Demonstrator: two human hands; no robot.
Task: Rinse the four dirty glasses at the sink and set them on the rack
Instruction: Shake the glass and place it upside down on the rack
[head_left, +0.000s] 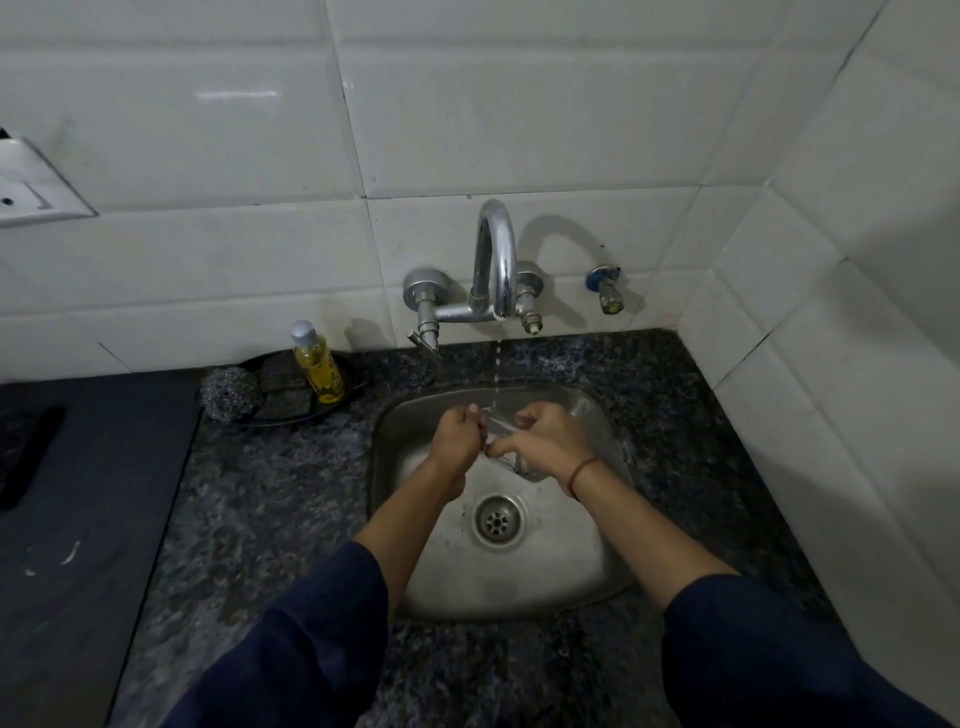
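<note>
Landmark: drain (497, 519) in the floor of the sink (571, 582); all places are given from it
Task's thing: one clear glass (500, 434), held above the basin just beyond the drain, under the thin water stream (497, 374) from the tap (496, 260)
Long axis: appears to slant from beyond-left of the drain down toward beyond-right; which end is the mouth cannot be told through the clear wall
Left hand (457, 435): beyond and left of the drain, fingers curled, thumb up, pinching the glass's left end
Right hand (545, 441): beyond and right of the drain, fingers wrapped round the body of the glass; a red thread (582, 473) on the wrist
Deciding relation: the glass lies between the two hands and touches both; the right hand carries most of it, so I judge it the hand to take the glass away
Step in hand: rinsing, by my judgement
Count, glasses: one certain; a clear shape by the sink wall beyond-right of the drain may be another, cannot tell
Count, rack: none in view
Count, hands: two
Far left of the drain: one yellow bottle (317, 369), one steel scrubber (228, 389), two dark pads (285, 376)
Risk: wet glass, a slip onto steel
</note>
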